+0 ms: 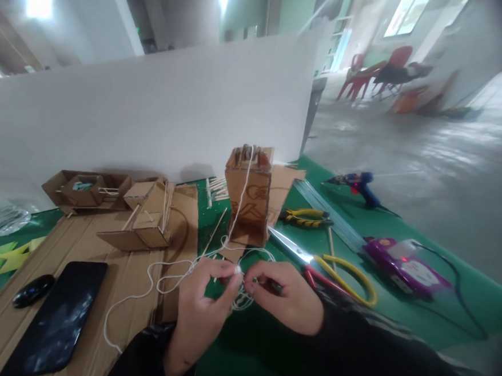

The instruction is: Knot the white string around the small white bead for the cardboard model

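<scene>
My left hand (209, 297) pinches the white string (153, 267) between thumb and index finger, with a small white bit showing at the fingertips. Close beside it, my right hand (287, 297) has its thumb and index finger pressed together; what they hold is too small to make out. Loops of string lie beneath both hands and trail left over the cardboard. From the top of an upright cardboard tower (251, 196), the string runs down its front toward my hands. Scissors with yellow handles (345, 273) lie right of my right hand.
Yellow-black pliers (307, 217), a blue glue gun (356, 186) and a purple power strip (405, 266) are on the green table (436, 318). Left are cardboard pieces (150, 218), a black tablet (56, 322) and a mouse (33, 291). A white panel (164, 114) stands behind.
</scene>
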Demonstrator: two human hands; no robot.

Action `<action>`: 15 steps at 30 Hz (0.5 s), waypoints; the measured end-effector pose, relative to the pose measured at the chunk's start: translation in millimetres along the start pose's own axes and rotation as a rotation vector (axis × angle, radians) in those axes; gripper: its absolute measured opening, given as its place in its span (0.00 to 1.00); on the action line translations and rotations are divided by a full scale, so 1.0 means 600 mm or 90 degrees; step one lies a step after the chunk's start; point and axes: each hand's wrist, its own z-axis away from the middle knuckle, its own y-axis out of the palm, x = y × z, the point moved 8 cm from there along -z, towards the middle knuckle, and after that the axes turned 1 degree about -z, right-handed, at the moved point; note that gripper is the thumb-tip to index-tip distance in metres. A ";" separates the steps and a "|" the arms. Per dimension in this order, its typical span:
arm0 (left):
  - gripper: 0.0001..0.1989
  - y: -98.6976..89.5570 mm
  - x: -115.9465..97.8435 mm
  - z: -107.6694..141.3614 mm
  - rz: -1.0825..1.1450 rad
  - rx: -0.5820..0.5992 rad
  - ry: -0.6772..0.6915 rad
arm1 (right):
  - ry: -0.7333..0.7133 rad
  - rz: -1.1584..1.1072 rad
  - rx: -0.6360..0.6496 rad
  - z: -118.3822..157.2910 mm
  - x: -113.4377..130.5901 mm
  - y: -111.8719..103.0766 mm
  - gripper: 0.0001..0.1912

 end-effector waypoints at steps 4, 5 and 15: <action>0.04 0.010 -0.010 -0.006 -0.084 0.082 0.070 | -0.133 0.089 -0.035 0.006 0.033 -0.013 0.06; 0.04 0.016 -0.011 -0.006 -0.106 0.107 0.087 | -0.154 0.107 -0.036 0.008 0.036 -0.015 0.05; 0.09 0.046 -0.015 0.004 -0.104 0.195 0.108 | -0.193 0.146 -0.015 0.010 0.034 -0.019 0.05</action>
